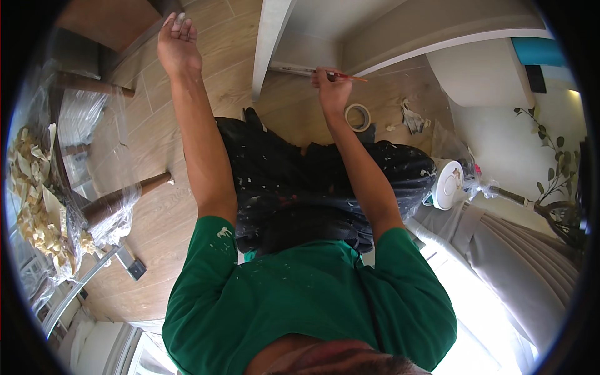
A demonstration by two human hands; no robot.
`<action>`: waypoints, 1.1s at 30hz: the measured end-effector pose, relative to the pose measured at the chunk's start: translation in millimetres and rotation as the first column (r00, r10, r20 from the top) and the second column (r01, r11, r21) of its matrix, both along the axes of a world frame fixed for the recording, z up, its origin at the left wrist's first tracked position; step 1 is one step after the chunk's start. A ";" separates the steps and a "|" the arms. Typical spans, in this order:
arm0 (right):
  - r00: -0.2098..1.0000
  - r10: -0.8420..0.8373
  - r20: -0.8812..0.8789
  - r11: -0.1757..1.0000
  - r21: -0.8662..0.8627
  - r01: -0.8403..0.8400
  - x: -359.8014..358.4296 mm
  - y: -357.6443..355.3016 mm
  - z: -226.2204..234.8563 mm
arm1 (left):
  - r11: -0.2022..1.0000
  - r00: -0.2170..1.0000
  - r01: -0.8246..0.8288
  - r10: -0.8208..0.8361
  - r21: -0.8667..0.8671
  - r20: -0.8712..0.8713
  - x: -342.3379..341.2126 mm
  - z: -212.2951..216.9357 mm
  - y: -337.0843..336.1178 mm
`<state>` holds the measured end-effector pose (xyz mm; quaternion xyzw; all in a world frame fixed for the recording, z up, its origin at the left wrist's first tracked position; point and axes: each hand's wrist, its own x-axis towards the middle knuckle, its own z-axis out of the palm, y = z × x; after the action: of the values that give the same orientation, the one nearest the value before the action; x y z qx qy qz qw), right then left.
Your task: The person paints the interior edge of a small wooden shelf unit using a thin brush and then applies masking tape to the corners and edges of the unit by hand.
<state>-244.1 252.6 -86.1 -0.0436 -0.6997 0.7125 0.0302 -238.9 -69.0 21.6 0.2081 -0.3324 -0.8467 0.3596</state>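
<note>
My right hand [332, 92] pinches a thin paintbrush [347, 77] with an orange-red handle, whose back end points right. The brush's other end reaches left, to the low inner edge of a white cabinet [300, 50]; its bristles are too small to make out. Stretched forward on the left is my left hand [179, 50], palm partly turned up and fingers loosely bent apart. I see nothing held in it, and white smears mark its fingertips. A roll of masking tape [358, 117] lies on the floor just beyond my right forearm.
Crumpled whitish scraps [413, 117] lie on the wood-look floor [150, 212]. A white lidded bucket [448, 185] stands by my right knee. On the left, plastic sheeting covers wooden-legged furniture [125, 197], with a heap of torn tan paper [37, 206]. Curtains [519, 256] hang at right.
</note>
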 end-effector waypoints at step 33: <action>0.472 0.679 -0.562 0.624 0.103 -0.775 150.2 -175.3 378.6 | 0.283 0.552 0.470 0.645 -0.836 0.529 349.3 -213.7 48.5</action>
<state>-93.9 77.3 292.5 0.4630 -0.5482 0.6919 -0.0801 110.4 -20.5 -192.1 0.3404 -0.8742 -0.2303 0.2587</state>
